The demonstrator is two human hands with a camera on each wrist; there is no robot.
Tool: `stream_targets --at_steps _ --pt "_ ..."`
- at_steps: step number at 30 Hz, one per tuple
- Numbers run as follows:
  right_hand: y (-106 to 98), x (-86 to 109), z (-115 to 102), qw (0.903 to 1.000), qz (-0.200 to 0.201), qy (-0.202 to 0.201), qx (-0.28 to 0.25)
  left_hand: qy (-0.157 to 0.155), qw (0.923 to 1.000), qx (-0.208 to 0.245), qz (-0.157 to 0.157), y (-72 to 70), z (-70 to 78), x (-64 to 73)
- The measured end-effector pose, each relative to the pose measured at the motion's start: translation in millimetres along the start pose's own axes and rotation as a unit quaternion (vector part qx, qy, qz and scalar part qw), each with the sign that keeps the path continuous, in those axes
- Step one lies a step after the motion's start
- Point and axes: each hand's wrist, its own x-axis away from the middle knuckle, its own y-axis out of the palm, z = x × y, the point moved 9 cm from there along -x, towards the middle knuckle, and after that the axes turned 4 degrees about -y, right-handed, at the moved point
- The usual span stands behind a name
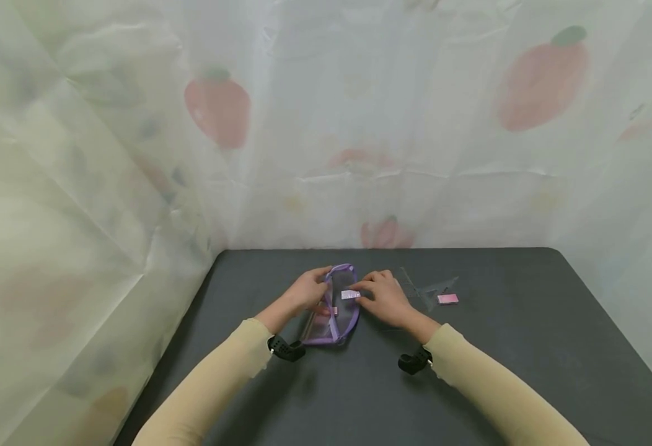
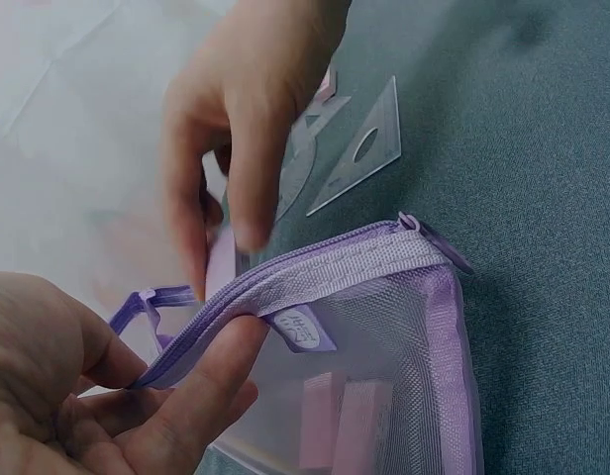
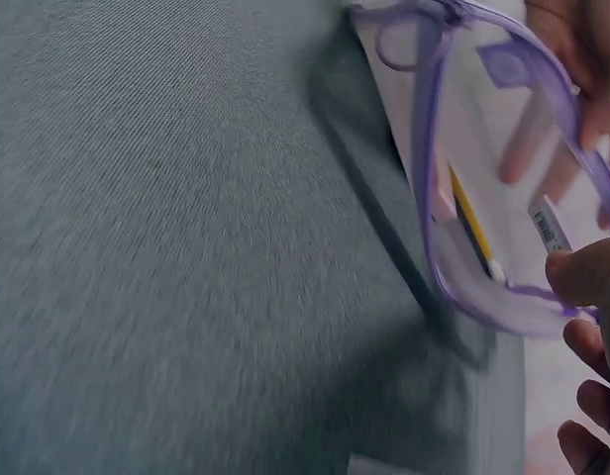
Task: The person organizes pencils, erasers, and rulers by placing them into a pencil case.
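Observation:
A purple-trimmed mesh pencil case [image 2: 424, 297] stands unzipped on the table. My left hand [image 1: 308, 290] pinches one side of its zip edge between thumb and fingers. Over the opening, my right hand [image 1: 386, 298] holds a small pale eraser [image 1: 350, 295] with a barcode label [image 3: 546, 230] on it. Through the mesh, two pink erasers [image 2: 359, 426] show at the bottom of the case. A yellow pencil [image 3: 470, 213] lies in there too, beside a pink eraser.
Right of the case lie a clear set square [image 2: 364, 148], a clear protractor [image 2: 297, 168] and another pink eraser [image 1: 447, 299] on the dark table [image 1: 504, 371]. Behind the table hangs a pale curtain [image 1: 432, 124] printed with strawberries.

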Motion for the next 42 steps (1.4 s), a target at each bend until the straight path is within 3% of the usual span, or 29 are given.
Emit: stream_targets --at_steps 10,18,27,34,42 --pt "37.6 -22.1 -9.6 0.9963 -0.037 0.009 0.077 -0.006 1.0 -0.001 -0.007 3.8 1.6 1.0" --pt "51.9 -26.6 -8.6 0.9969 -0.034 0.031 0.064 -0.004 0.9999 -0.01 -0.004 5.1 3.4 3.5" --pt "56.7 -23.2 -8.6 0.9961 -0.049 0.027 0.068 -0.004 0.9999 -0.012 -0.008 8.3 5.1 4.8" --pt "49.8 -16.6 -6.9 0.9979 -0.055 0.004 0.035 0.002 0.9999 -0.013 -0.01 7.5 5.1 4.7" --pt "12.4 4.2 -2.1 0.9992 -0.027 -0.027 -0.014 -0.002 0.9998 0.009 -0.016 7.7 2.4 2.6"
